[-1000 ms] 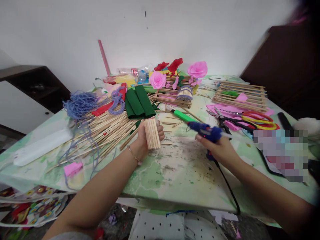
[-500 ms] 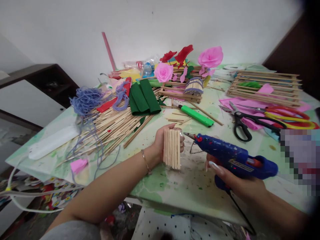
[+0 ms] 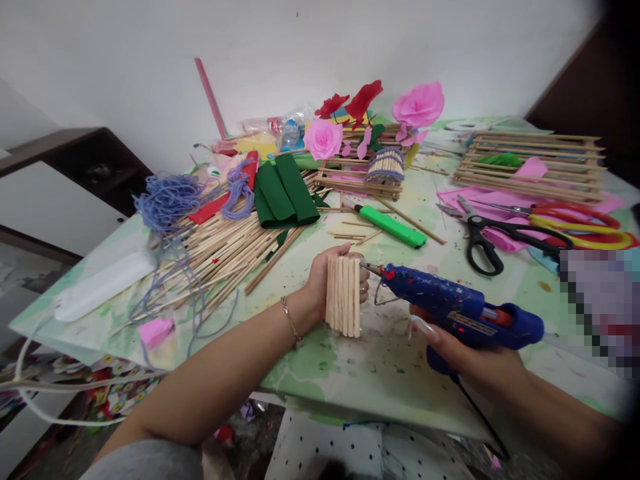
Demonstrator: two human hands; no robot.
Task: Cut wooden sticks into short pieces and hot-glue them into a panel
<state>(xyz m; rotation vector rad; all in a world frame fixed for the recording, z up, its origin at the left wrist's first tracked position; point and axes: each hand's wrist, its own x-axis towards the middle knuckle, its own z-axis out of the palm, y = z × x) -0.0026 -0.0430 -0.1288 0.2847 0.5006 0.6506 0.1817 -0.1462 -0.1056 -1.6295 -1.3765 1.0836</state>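
My left hand [image 3: 320, 283] is closed around a small upright panel of wooden sticks [image 3: 343, 297] laid side by side; most of its fingers are hidden behind the panel. In my right hand [image 3: 450, 347] is a blue hot glue gun [image 3: 440, 300], gripped by its handle, with a cord hanging below. The metal nozzle points left and sits at the panel's upper right edge; whether it touches cannot be made out. Behind the panel lie short cut sticks [image 3: 350, 237] and a green utility knife [image 3: 393, 227].
Bundled sticks [image 3: 230, 257], purple yarn [image 3: 167, 200] and folded green paper [image 3: 285, 193] lie to the left. Black-handled scissors [image 3: 493, 237] and a stick frame [image 3: 530, 163] are at the right. Paper flowers [image 3: 324, 139] stand at the back. A white power strip [image 3: 105, 283] lies near the left edge.
My right hand has brought the glue gun slightly left, so its nozzle is now at the panel's edge. The left hand holds the panel almost as before.
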